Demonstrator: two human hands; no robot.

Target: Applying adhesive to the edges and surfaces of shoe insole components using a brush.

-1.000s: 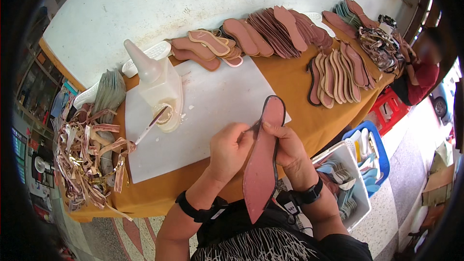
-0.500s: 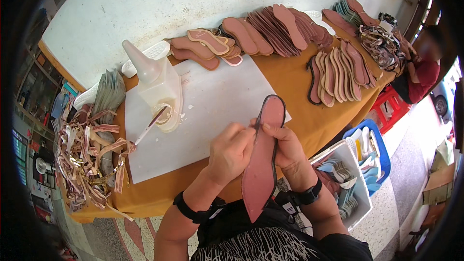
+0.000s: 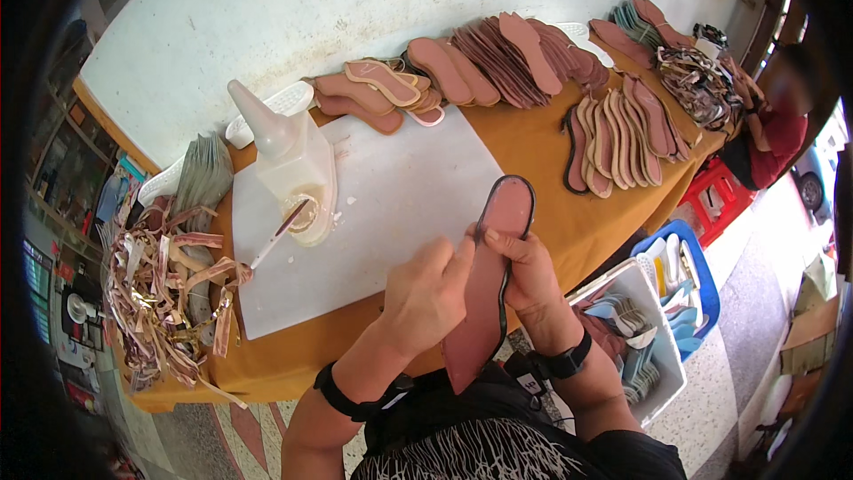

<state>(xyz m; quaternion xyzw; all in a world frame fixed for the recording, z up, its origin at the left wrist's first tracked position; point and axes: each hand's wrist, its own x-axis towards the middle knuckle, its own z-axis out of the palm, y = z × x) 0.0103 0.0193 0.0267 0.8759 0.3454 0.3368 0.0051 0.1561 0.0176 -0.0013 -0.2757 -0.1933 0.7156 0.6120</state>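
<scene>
A reddish-brown shoe insole (image 3: pixel 482 302) with a black trim strip round its edge is held upright in front of my body, its pointed end down. My right hand (image 3: pixel 531 277) is closed on its right edge, thumb flat across its face. At the opposite edge, the curled fingers of my left hand (image 3: pixel 425 292) pinch the rim; the fingertips are partly hidden behind the knuckles. Beyond my hands a white board (image 3: pixel 404 173) lies on the table, bearing a white plastic glue container (image 3: pixel 298 164) with a brush (image 3: pixel 283 233) resting in its opening.
A tangled heap of trim strips (image 3: pixel 169 302) lies at the left. Insole stacks (image 3: pixel 502 58) line the wall, with a fanned row (image 3: pixel 626 133) at the table's right. Below stand a white bin (image 3: pixel 662 382) and a blue basket (image 3: pixel 708 293). Another person (image 3: pixel 782 142) sits far right.
My left hand has moved slightly lower along the insole's left edge, with its knuckles turned. The insole has tilted a little and its lower tip sits higher. My right hand keeps its grip.
</scene>
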